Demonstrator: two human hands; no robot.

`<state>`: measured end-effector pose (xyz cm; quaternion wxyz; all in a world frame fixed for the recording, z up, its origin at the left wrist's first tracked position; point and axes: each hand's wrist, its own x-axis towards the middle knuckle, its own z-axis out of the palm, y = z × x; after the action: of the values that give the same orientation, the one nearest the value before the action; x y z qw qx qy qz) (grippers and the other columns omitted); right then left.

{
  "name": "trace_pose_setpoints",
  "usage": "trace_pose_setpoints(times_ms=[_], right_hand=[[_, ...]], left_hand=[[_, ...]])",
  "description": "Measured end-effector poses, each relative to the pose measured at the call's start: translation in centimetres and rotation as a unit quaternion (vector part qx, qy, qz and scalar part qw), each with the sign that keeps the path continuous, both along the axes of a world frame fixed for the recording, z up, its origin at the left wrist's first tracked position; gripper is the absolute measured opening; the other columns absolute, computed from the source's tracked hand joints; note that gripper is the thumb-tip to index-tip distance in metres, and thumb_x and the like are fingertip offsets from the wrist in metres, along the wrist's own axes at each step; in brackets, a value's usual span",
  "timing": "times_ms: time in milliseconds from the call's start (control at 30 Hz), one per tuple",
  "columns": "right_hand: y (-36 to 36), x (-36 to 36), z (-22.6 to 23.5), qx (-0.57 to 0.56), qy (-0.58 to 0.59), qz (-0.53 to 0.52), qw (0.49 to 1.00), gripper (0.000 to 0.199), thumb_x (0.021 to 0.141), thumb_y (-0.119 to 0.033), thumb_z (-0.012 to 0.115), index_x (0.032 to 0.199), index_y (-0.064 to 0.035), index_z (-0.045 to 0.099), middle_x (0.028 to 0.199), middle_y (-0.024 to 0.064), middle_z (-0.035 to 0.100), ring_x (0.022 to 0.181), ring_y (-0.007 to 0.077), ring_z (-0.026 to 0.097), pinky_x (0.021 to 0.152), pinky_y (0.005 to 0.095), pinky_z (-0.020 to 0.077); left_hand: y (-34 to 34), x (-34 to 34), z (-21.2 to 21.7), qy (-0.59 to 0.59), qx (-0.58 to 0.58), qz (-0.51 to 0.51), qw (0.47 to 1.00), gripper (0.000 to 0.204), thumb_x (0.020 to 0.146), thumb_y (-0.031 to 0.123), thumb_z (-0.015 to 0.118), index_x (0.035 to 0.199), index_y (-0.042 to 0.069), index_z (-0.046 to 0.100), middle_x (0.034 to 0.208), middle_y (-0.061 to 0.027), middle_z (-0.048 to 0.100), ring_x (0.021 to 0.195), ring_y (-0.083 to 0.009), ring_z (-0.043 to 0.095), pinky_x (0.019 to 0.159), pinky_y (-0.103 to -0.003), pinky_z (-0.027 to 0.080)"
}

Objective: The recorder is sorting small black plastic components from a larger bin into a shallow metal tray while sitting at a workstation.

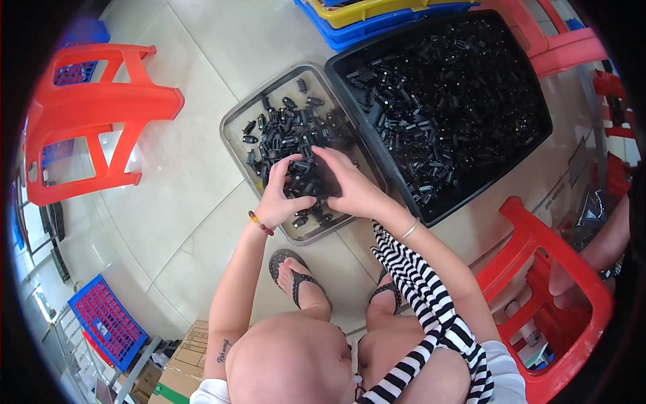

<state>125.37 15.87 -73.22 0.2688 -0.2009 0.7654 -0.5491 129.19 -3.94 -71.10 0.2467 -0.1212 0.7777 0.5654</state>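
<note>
Cropped legs sit below hands partly hiding black parts.

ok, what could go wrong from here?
Loose black parts heaped in the metal tray could spill over its low rim if the left hand or right hand sweeps wide. The black bin beside it holds similar-looking parts, so the heaps might mix. The striped cloth near the right forearm could snag.

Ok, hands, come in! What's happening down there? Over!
Left hand and right hand open, curved around small black parts. Parts loosely piled in metal tray. Black bin crowding tray's right side.
</note>
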Motion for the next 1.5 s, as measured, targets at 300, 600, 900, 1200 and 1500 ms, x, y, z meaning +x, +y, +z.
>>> trace_pose_setpoints(times_ms=[300, 600, 900, 1200, 1500], right_hand=[[5.2, -0.5, 7.2, -0.112, -0.133, -0.146, 0.974, 0.063, 0.071, 0.002, 0.060, 0.131, -0.0086, 0.045, 0.131, 0.0122, 0.046, 0.117, 0.0247, 0.049, 0.090, 0.0337, 0.0470], [15.6, -2.3, 6.3, 0.154, 0.049, -0.286, 0.944, 0.056, 0.068, -0.005, 0.068, 0.121, -0.0113, 0.052, 0.119, 0.0121, 0.051, 0.103, 0.0246, 0.055, 0.081, 0.0324, 0.0503], [14.1, -1.2, 2.4, 0.518, -0.010, -0.012, 0.855, 0.116, 0.050, -0.017, 0.082, 0.145, -0.0312, 0.016, 0.137, 0.0218, 0.034, 0.115, 0.0455, 0.044, 0.095, 0.0493, 0.0411], [10.6, -5.1, -0.7, 0.420, 0.091, -0.102, 0.897, 0.097, 0.061, -0.019, 0.078, 0.141, -0.0384, 0.027, 0.140, 0.0233, 0.028, 0.120, 0.0510, 0.032, 0.091, 0.0640, 0.0395], [9.7, -7.5, -1.2, 0.407, 0.129, -0.095, 0.899, 0.093, 0.055, -0.020, 0.083, 0.135, -0.0319, 0.038, 0.128, 0.0229, 0.041, 0.113, 0.0478, 0.040, 0.091, 0.0496, 0.0468]], left_hand=[[0.9, -0.2, 3.2, 0.089, -0.121, -0.029, 0.988, 0.050, 0.071, 0.012, 0.068, 0.119, 0.005, 0.053, 0.115, -0.0123, 0.056, 0.106, -0.0259, 0.055, 0.088, -0.036, 0.046], [11.8, 9.4, 0.9, -0.077, -0.160, -0.670, 0.721, 0.041, 0.078, 0.018, 0.060, 0.118, 0.017, 0.051, 0.108, -0.0161, 0.056, 0.091, -0.0320, 0.062, 0.071, -0.043, 0.052], [11.3, 16.9, -6.7, 0.178, -0.183, -0.604, 0.755, 0.026, 0.077, 0.014, 0.056, 0.103, 0.009, 0.054, 0.096, -0.0104, 0.050, 0.078, -0.0261, 0.060, 0.067, -0.035, 0.054], [11.7, 10.6, -6.6, 0.200, -0.158, -0.494, 0.831, 0.017, 0.074, 0.010, 0.057, 0.090, 0.005, 0.051, 0.084, -0.0112, 0.052, 0.075, -0.0278, 0.060, 0.063, -0.037, 0.052], [7.2, -1.4, -1.8, 0.353, -0.358, -0.187, 0.844, 0.030, 0.068, 0.024, 0.066, 0.095, 0.013, 0.060, 0.097, -0.0107, 0.050, 0.098, -0.0300, 0.048, 0.083, -0.046, 0.035]])
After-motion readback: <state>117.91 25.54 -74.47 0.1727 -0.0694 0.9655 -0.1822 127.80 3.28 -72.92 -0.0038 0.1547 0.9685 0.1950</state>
